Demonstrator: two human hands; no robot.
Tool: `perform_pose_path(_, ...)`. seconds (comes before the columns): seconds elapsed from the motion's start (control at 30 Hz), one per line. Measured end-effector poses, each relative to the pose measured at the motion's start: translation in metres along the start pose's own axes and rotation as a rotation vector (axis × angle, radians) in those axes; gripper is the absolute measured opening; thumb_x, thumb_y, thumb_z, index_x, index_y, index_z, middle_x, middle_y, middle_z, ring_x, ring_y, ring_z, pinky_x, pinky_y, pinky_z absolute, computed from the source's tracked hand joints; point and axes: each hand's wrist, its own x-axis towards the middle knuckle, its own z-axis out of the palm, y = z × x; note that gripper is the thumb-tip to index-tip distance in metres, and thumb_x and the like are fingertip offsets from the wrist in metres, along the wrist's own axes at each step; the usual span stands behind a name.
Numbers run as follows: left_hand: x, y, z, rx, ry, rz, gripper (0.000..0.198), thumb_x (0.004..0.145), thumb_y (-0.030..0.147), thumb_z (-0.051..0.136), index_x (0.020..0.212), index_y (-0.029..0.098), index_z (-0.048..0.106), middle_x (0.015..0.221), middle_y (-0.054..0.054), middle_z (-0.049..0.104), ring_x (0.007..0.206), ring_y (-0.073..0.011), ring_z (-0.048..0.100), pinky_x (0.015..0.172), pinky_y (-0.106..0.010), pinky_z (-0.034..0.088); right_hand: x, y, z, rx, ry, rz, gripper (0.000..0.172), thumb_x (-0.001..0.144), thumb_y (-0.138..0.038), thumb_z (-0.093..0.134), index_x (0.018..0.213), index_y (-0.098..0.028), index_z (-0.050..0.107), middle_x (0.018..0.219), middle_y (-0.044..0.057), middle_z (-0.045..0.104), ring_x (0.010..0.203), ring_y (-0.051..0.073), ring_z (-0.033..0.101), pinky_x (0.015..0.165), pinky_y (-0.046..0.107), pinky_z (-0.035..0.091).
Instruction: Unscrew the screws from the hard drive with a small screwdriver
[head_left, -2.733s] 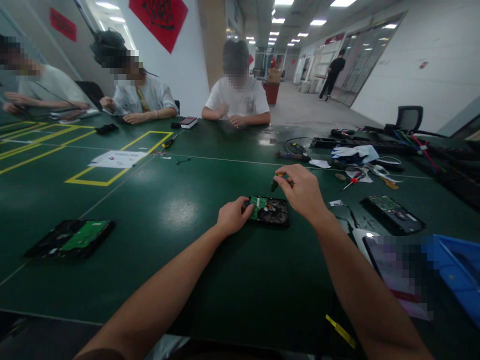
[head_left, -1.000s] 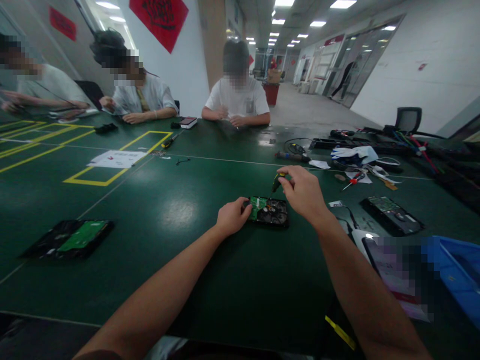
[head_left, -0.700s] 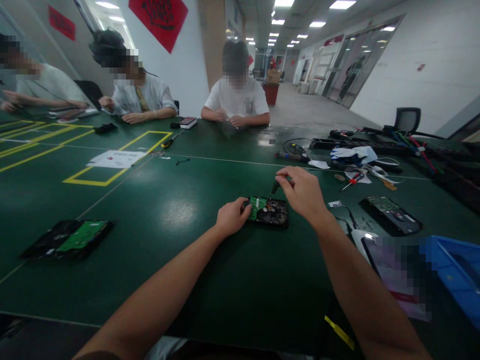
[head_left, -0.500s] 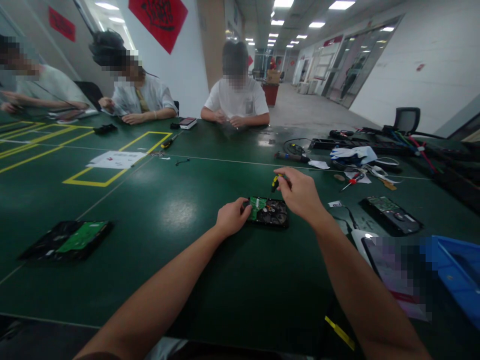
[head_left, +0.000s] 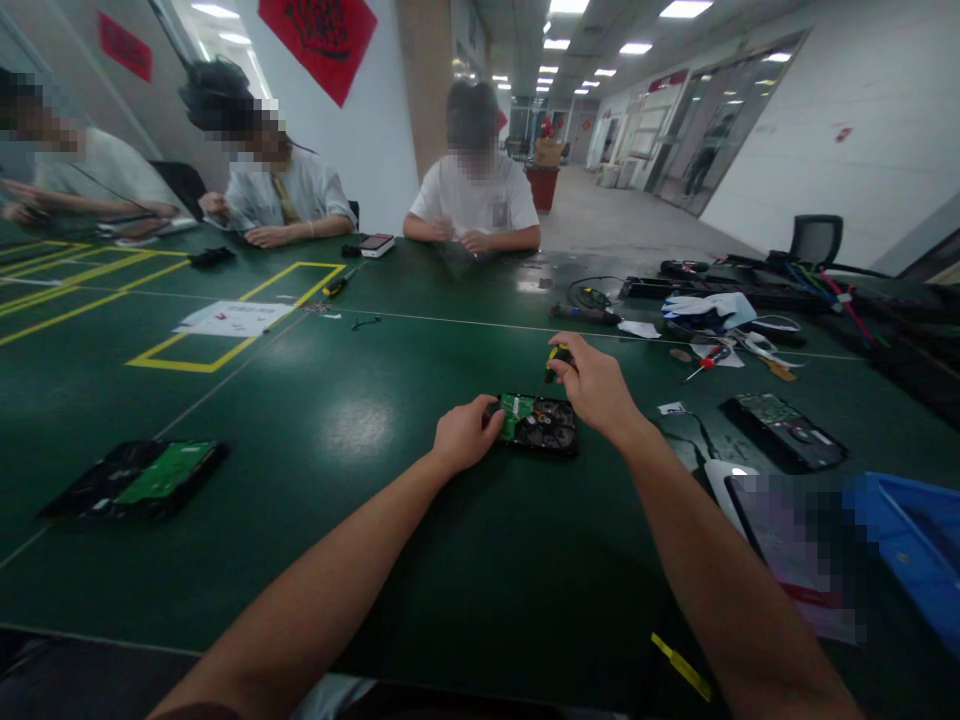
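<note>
A black hard drive (head_left: pixel 541 423) with a small green circuit board lies on the green table (head_left: pixel 345 420) in front of me. My left hand (head_left: pixel 465 432) rests against the drive's left end, its fingers curled on the edge. My right hand (head_left: pixel 592 385) is closed around a small screwdriver (head_left: pixel 553 362) with a black and yellow handle. The screwdriver stands nearly upright, its tip pointing down at the drive's far edge.
A second drive with a green board (head_left: pixel 142 478) lies at the left, another drive (head_left: pixel 784 428) at the right. A blue bin (head_left: pixel 919 545), cables and tools (head_left: pixel 720 310) crowd the right side. Three people sit across the table, and yellow tape outlines (head_left: pixel 232 320) mark its surface.
My right hand has kept turning the screwdriver in its fingers above the drive, shifting slightly towards me. My left hand has stayed on the drive. A person in the far corridor has walked away.
</note>
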Motion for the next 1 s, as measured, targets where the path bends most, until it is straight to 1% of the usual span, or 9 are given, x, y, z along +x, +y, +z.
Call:
perform_pose_path(0.2, 0.000, 0.001, -0.001, 0.003, -0.015, -0.019, 0.043, 0.101, 0.047, 0.050, 0.137, 0.026, 0.062, 0.103, -0.004, 0.079, 0.093, -0.0221, 0.073, 0.077, -0.031, 0.051, 0.000, -0.001, 0.005, -0.013, 0.006, -0.045, 0.035, 0.099, -0.023, 0.053, 0.133, -0.025, 0.060, 0.117, 0.009, 0.072, 0.089, 0.023, 0.068, 0.089, 0.041, 0.052)
perform_pose_path(0.3, 0.000, -0.001, 0.000, 0.001, 0.002, -0.004, 0.043, 0.101, 0.048, 0.049, 0.136, 0.027, 0.062, 0.101, -0.003, 0.079, 0.091, -0.0219, 0.073, 0.076, -0.031, 0.050, 0.000, -0.003, 0.006, -0.014, 0.027, -0.051, 0.037, 0.101, -0.031, 0.053, 0.137, -0.026, 0.061, 0.115, 0.010, 0.070, 0.094, 0.025, 0.066, 0.091, 0.043, 0.052)
perform_pose_path(0.43, 0.000, -0.004, 0.002, -0.010, 0.022, 0.014, 0.042, 0.101, 0.048, 0.049, 0.135, 0.027, 0.062, 0.098, -0.002, 0.079, 0.089, -0.0215, 0.073, 0.075, -0.031, 0.049, -0.001, -0.007, 0.007, -0.016, 0.073, -0.055, 0.035, 0.103, -0.039, 0.052, 0.131, -0.024, 0.067, 0.108, 0.011, 0.067, 0.097, 0.025, 0.065, 0.092, 0.043, 0.052)
perform_pose_path(0.53, 0.001, -0.005, 0.003, -0.013, 0.029, 0.022, 0.042, 0.101, 0.049, 0.049, 0.134, 0.026, 0.063, 0.097, -0.002, 0.079, 0.087, -0.0215, 0.073, 0.073, -0.031, 0.048, -0.002, -0.005, 0.007, 0.029, 0.083, -0.034, 0.034, 0.103, -0.038, 0.050, 0.130, -0.025, 0.067, 0.110, 0.010, 0.067, 0.089, 0.023, 0.068, 0.088, 0.042, 0.054)
perform_pose_path(0.63, 0.001, -0.005, 0.004, -0.005, 0.023, 0.026, 0.042, 0.101, 0.049, 0.048, 0.134, 0.026, 0.063, 0.098, -0.003, 0.079, 0.087, -0.0215, 0.073, 0.071, -0.031, 0.047, -0.002, 0.001, 0.010, 0.150, 0.051, 0.039, 0.038, 0.104, -0.037, 0.049, 0.139, -0.027, 0.059, 0.110, 0.007, 0.070, 0.071, 0.017, 0.068, 0.078, 0.039, 0.057)
perform_pose_path(0.77, 0.001, -0.004, 0.002, 0.003, 0.010, 0.015, 0.043, 0.102, 0.049, 0.047, 0.135, 0.026, 0.062, 0.098, -0.003, 0.078, 0.087, -0.0215, 0.072, 0.071, -0.031, 0.047, -0.001, 0.005, 0.017, 0.429, -0.016, 0.139, 0.040, 0.104, -0.042, 0.046, 0.141, -0.029, 0.053, 0.124, 0.008, 0.068, 0.068, 0.014, 0.071, 0.062, 0.032, 0.059)
perform_pose_path(0.83, 0.001, -0.004, 0.001, 0.003, 0.004, 0.010, 0.043, 0.102, 0.049, 0.048, 0.135, 0.026, 0.062, 0.099, -0.003, 0.079, 0.088, -0.0214, 0.073, 0.071, -0.031, 0.047, 0.001, 0.003, 0.019, 0.563, -0.041, 0.191, 0.041, 0.104, -0.047, 0.046, 0.140, -0.028, 0.051, 0.127, 0.010, 0.066, 0.073, 0.015, 0.073, 0.063, 0.031, 0.060)
perform_pose_path(0.93, 0.001, -0.004, 0.001, 0.000, 0.006, 0.011, 0.043, 0.101, 0.049, 0.048, 0.135, 0.026, 0.062, 0.098, -0.002, 0.079, 0.088, -0.0218, 0.073, 0.071, -0.031, 0.047, 0.003, -0.001, 0.018, 0.735, -0.055, 0.278, 0.043, 0.102, -0.055, 0.051, 0.134, -0.027, 0.055, 0.118, 0.010, 0.068, 0.077, 0.016, 0.075, 0.067, 0.031, 0.061)
perform_pose_path(1.0, 0.001, -0.004, 0.002, -0.001, 0.011, 0.014, 0.043, 0.101, 0.049, 0.047, 0.134, 0.026, 0.062, 0.097, -0.002, 0.079, 0.088, -0.0220, 0.073, 0.070, -0.032, 0.046, 0.003, -0.004, 0.017, 0.823, -0.052, 0.322, 0.041, 0.100, -0.058, 0.055, 0.125, -0.027, 0.060, 0.112, 0.008, 0.070, 0.073, 0.015, 0.073, 0.064, 0.028, 0.059)
